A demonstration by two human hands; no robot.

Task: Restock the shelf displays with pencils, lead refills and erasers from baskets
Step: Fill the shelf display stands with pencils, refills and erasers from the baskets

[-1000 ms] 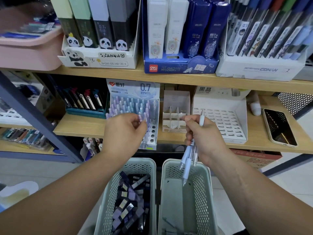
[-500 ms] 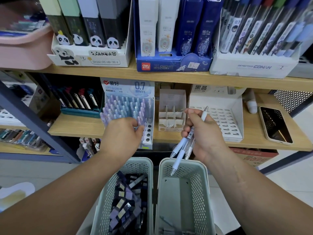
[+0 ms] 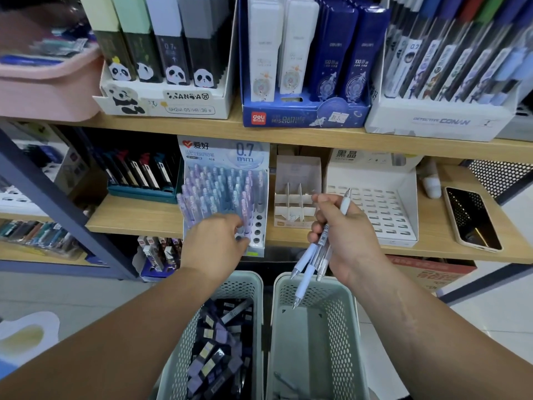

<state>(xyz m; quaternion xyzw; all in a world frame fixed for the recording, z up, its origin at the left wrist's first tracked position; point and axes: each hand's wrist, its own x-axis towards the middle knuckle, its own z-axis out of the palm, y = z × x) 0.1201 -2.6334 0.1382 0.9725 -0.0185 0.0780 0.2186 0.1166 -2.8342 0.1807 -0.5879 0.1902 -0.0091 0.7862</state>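
Observation:
My right hand [image 3: 344, 235] grips a small bundle of white and lilac mechanical pencils [image 3: 313, 256], tips pointing down over the right basket [image 3: 344, 316]. My left hand [image 3: 215, 243] reaches to the front rows of the 0.7 mm pencil display [image 3: 227, 186] on the lower shelf; its fingertips pinch a purple pencil [image 3: 245, 215] standing in the display beside several empty holes. The left basket [image 3: 248, 284] below holds several dark and purple lead-refill boxes [image 3: 216, 353].
An empty divided cardboard box [image 3: 297, 197] and an empty white slotted display [image 3: 375, 209] stand right of the pencil display. A phone [image 3: 471, 219] lies on the shelf's right end. The upper shelf carries the panda [image 3: 161, 99], blue [image 3: 302, 114] and white [image 3: 435, 119] display boxes.
My left hand has moved down to the display's front rows and now pinches a pencil there. My right hand has tilted its pencil bundle, tips swinging left.

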